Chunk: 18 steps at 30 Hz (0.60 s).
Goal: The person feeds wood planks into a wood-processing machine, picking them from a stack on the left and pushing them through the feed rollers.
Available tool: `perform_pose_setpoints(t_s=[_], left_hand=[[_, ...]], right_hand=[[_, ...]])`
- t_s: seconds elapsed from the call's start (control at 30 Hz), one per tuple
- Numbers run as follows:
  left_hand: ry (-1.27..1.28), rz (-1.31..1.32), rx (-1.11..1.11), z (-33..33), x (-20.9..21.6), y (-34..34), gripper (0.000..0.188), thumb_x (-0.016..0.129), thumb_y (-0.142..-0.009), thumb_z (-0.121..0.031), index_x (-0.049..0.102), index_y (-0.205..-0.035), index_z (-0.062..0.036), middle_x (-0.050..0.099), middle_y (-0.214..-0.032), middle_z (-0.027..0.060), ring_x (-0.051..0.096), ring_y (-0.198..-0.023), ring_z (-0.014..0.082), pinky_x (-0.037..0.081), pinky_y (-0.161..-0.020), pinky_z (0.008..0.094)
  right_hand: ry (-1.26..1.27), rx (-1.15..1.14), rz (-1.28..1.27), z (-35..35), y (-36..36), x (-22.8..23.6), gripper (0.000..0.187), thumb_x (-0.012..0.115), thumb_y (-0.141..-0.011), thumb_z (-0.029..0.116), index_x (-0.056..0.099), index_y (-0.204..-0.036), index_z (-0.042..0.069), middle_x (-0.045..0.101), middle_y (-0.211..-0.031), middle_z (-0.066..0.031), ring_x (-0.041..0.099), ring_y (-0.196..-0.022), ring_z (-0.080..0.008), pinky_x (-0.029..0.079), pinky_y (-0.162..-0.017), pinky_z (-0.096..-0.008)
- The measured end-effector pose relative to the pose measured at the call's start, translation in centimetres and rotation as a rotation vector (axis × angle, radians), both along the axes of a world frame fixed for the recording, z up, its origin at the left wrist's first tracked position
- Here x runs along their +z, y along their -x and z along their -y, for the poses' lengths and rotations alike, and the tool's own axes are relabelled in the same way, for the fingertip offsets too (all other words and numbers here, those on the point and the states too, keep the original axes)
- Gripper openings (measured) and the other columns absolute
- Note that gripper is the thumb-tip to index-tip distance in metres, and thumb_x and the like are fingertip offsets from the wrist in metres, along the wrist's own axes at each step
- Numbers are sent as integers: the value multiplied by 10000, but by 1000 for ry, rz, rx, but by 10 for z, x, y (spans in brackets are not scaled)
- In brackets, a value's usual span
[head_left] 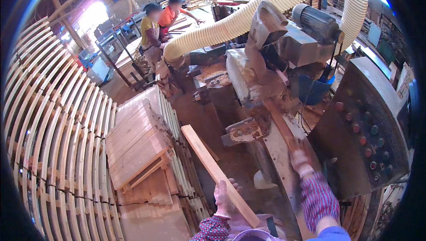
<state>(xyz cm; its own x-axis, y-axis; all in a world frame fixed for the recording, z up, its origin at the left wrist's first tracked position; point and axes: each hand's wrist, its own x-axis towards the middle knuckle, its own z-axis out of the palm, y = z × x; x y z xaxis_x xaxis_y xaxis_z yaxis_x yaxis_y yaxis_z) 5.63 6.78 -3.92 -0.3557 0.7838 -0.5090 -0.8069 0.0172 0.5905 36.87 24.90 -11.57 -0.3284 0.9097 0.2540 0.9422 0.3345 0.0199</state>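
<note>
My left hand (225, 199), in a pale glove, is closed round a long wooden strip (213, 168). That strip slants from the lower middle up to the left, apart from the machine. Out on the right, my gloved right hand (301, 159) grips the near end of a second, reddish-brown wooden strip (280, 123). This piece lies along the narrow metal bed (284, 174) of a woodworking machine, its far end running in under the dusty machine head (262, 81). Slight blur covers the right fingers.
Left of me stands a stack of planks (137, 139), beside tall curved-looking rows of slats (62, 152). A ribbed cream hose (222, 32) crosses above the machine. At right are a control panel with buttons (368, 130) and a blue bucket (313, 89). Two people (153, 32) work farther back.
</note>
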Motion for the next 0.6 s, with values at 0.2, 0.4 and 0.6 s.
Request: perform_pose_setpoints(t_s=[0.2,0.4,0.6], left_hand=[[-101,-119,83,-25,4,6,348,547,-1014,-323,452,-1249,-84,588,-1054,113,612,-888,241,567,-808,449],[-216,-267,-18,-35,5,-7,436,593,-988,-339,476,-1264,-24,608,-1085,136,626,-994,247,537,-920,426],[224,-1116,296,-31,-81,187,523,580,-960,-425,523,-1255,2,585,-1220,169,548,-1076,280,450,-934,454]], right_hand=[[-27,15,-308,-70,86,42,452,585,-917,193,554,-1350,66,594,-1231,-144,573,-1110,-329,475,-931,-441],[555,730,-878,133,149,144,675,691,-872,151,411,-1478,55,620,-1192,-172,632,-1078,-304,513,-931,-358],[365,84,-505,244,25,89,738,704,-808,197,420,-1451,-28,462,-1439,-307,532,-1251,-469,457,-1056,-451]])
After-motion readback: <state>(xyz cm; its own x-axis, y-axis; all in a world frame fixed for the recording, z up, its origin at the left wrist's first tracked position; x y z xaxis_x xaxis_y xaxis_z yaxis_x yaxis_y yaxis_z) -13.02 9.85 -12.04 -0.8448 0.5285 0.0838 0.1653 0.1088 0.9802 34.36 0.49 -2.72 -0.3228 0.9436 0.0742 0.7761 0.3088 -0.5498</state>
